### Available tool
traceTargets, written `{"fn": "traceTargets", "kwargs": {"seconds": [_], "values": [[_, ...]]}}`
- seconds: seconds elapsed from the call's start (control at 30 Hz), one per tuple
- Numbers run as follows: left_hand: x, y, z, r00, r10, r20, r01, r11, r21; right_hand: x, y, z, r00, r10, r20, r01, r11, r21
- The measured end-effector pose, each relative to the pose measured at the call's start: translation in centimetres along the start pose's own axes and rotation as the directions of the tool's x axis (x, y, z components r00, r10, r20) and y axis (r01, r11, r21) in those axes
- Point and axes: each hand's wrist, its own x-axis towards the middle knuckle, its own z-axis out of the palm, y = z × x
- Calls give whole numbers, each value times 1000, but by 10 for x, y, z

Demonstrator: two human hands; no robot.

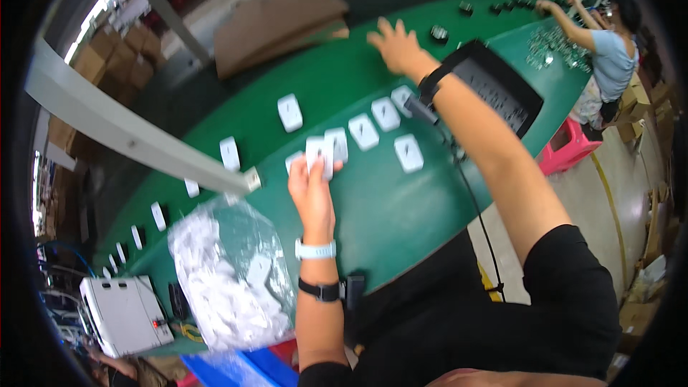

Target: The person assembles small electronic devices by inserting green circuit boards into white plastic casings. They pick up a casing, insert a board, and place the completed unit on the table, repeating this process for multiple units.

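My left hand [309, 190] grips a white rounded-rectangle plastic cover [319, 155] between thumb and fingers, above the near green table. Beside it lie other white covers, one [363, 132] of a row running up to the right, and a separate one [408, 153] nearer me. My right hand [398, 46] stretches out over the far green strip, fingers spread, holding nothing. A small black part [438, 34] rests just right of it. Below that forearm sits a black tray [527, 93] containing small pieces.
A clear plastic bag [269, 240] of white pieces lies at my left, near a slanting grey post [136, 125]. White-topped parts [289, 112] are spaced along the green strip. A brown cardboard sheet [279, 25] stands beyond. At far right, a person [613, 54] works beside a pink stool [570, 147].
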Motion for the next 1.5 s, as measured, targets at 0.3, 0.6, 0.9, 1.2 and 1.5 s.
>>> {"fn": "traceTargets", "kwargs": {"seconds": [0.3, 0.6, 0.9, 1.2, 1.5], "values": [[-4, 15, -5, 998, -61, 1, 61, 996, -71, -5, -19, -77, 990, -78, 116, -35, 668, 743], [-4, 20, 10, 997, -63, -55, 53, 986, -160, -122, -86, -73, 880, -468, -79, -432, -859, 273], [-5, 14, 6, 983, -158, 94, 173, 970, -174, -124, -90, -68, 876, -431, 216, -479, -829, 288], [-4, 19, 10, 970, -198, 138, 230, 934, -274, -123, -96, -81, 911, -225, 345, -374, -804, 463], [-8, 19, 16, 977, -180, 115, 179, 984, 18, -131, -104, -76, 974, -117, 194, -227, -482, 846]]}}
